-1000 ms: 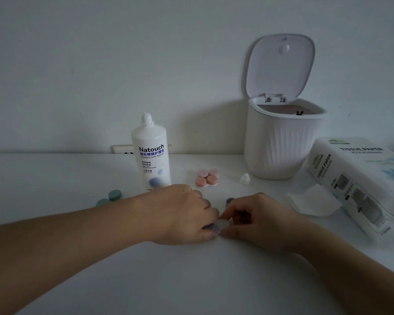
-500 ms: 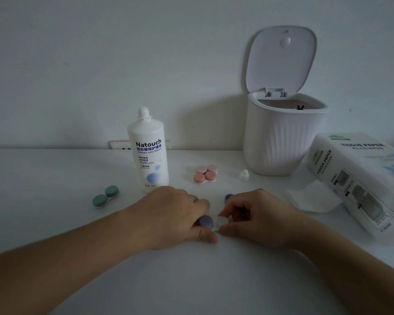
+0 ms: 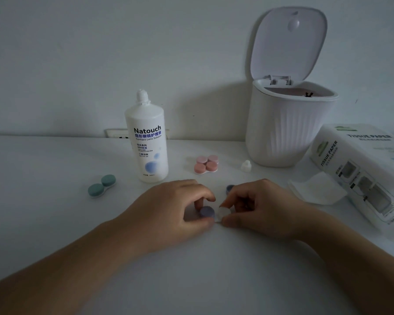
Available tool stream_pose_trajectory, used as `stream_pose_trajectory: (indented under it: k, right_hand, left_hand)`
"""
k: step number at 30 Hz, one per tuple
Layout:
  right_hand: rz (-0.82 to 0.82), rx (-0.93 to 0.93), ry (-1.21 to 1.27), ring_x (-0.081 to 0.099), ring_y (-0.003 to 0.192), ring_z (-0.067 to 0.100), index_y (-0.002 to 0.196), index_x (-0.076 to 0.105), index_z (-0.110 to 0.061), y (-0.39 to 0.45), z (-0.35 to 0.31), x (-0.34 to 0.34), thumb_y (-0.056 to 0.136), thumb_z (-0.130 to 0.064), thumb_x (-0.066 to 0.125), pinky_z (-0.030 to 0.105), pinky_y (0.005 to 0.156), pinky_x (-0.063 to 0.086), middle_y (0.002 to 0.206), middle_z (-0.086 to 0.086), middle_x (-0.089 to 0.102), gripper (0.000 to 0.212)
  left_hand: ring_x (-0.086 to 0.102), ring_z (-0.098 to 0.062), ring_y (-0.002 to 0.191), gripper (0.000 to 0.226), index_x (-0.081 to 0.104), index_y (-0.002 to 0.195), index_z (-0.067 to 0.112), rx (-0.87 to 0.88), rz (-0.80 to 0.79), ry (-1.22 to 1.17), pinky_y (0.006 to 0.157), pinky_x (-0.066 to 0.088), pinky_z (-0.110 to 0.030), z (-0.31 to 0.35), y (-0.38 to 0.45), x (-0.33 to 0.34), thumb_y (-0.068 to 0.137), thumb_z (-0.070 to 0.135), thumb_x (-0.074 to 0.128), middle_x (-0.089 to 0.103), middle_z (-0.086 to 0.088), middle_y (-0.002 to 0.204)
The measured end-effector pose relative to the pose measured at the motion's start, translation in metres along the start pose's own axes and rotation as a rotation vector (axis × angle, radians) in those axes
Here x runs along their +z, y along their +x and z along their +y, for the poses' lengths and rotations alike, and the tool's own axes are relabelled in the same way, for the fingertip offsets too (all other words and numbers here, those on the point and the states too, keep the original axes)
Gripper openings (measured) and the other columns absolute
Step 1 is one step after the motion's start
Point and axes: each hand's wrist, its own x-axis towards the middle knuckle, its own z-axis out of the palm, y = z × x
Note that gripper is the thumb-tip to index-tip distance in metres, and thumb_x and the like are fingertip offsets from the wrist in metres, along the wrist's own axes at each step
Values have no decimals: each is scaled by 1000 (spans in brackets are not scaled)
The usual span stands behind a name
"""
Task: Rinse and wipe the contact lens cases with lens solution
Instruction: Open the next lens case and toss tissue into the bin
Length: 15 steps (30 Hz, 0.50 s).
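A purple contact lens case lies on the white table between my hands. My left hand [image 3: 168, 210] pinches its purple cap [image 3: 207, 212] with thumb and fingers. My right hand [image 3: 257, 208] pinches the case's uncapped white well [image 3: 223, 212]. A loose purple cap [image 3: 229, 189] lies just behind my right hand. The lens solution bottle [image 3: 147, 142] stands uncapped behind my left hand; its small white cap [image 3: 246, 166] sits to the right. A green case [image 3: 101, 185] lies at the left and pink cases [image 3: 206, 164] sit behind.
A white ribbed bin [image 3: 284, 128] with its lid up stands at the back right. A tissue paper pack [image 3: 364, 169] lies at the right with a loose tissue [image 3: 316, 189] beside it. A wall runs along the table's back edge.
My left fingers have lifted and spread, so the purple cap now shows between thumb and fingers. The camera tilted up slightly; both hands stay in place.
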Motion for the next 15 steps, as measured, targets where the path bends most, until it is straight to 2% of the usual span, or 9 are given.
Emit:
stream_pose_trajectory:
  k: [2, 4, 6, 9, 11, 13, 15]
  right_hand:
    - [-6, 9, 4, 51, 54, -3, 88, 74, -28, 0, 0, -1, 74, -41, 83, 13, 60, 41, 59, -20, 59, 21]
    - [-11, 12, 3, 51, 54, -4, 87, 74, -30, 0, 0, -1, 74, -41, 83, 13, 61, 42, 61, -20, 60, 20]
    - [-7, 9, 5, 51, 53, -3, 87, 74, -29, 0, 0, -1, 74, -40, 83, 13, 59, 41, 60, -19, 59, 20]
    - [-6, 5, 12, 49, 53, -1, 88, 75, -27, -1, 0, -1, 74, -40, 83, 15, 58, 39, 58, -19, 58, 21]
    - [-4, 11, 19, 49, 53, 0, 89, 75, -26, 0, 1, 0, 73, -41, 83, 16, 58, 40, 57, -18, 58, 22]
    - [0, 15, 29, 49, 53, 0, 88, 75, -26, 0, 2, 0, 73, -41, 84, 15, 58, 39, 57, -19, 57, 23]
    - [-5, 9, 29, 49, 52, 0, 87, 74, -26, 0, 1, 0, 73, -41, 84, 14, 57, 38, 57, -19, 57, 22]
  left_hand:
    - [58, 1, 85, 43, 60, 117, 41, -15, -37, -13, 71, 46, -17, 1, 0, -1, 78, 58, 65, 60, 27, 100]
    - [58, -5, 79, 45, 58, 119, 45, -32, -52, -93, 70, 50, -21, 2, -1, -2, 76, 49, 68, 59, 32, 100]
    - [57, -9, 74, 42, 59, 118, 45, -20, -39, -114, 67, 49, -23, 1, -1, -1, 78, 37, 70, 65, 23, 99]
    - [54, 6, 76, 30, 67, 112, 38, -4, -3, -86, 63, 36, -9, 0, -1, -1, 83, 40, 74, 65, 20, 95]
    - [52, 14, 80, 38, 66, 113, 37, -17, -11, -50, 64, 35, -8, 0, 1, -2, 80, 55, 71, 62, 22, 96]
    - [55, 7, 82, 44, 65, 117, 39, -24, -12, -63, 65, 37, -12, 1, 3, -2, 78, 59, 71, 60, 29, 99]
    - [58, -7, 78, 37, 66, 117, 40, -20, 4, -122, 64, 43, -14, 1, 1, -2, 81, 41, 77, 59, 38, 97]
